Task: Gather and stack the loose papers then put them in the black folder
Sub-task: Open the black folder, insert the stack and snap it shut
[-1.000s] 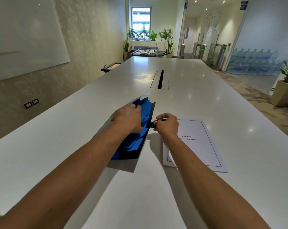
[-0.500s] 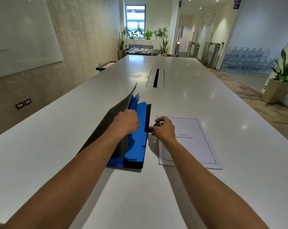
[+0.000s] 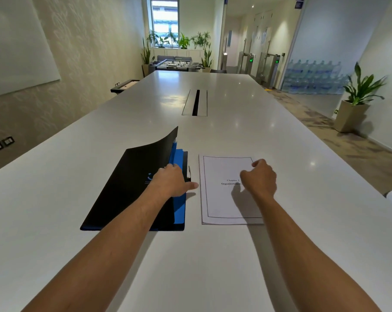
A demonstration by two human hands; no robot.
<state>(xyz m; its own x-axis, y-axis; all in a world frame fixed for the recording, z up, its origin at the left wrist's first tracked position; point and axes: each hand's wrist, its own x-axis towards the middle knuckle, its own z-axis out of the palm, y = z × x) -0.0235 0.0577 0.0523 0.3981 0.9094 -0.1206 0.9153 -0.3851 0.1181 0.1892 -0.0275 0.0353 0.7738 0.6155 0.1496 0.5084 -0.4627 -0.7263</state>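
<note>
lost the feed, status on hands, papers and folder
Left hand lifting black folder cover, right hand loosely closed over paper stack. Stack beside folder, not in. Nothing in the way.

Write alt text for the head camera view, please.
A person's left hand rests on a black folder with its cover partly raised, while the right hand hovers over a paper stack beside it on a long white table.

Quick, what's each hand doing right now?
Left hand: gripping the black folder cover's edge.
Right hand: curled, empty, over the paper stack.
</note>
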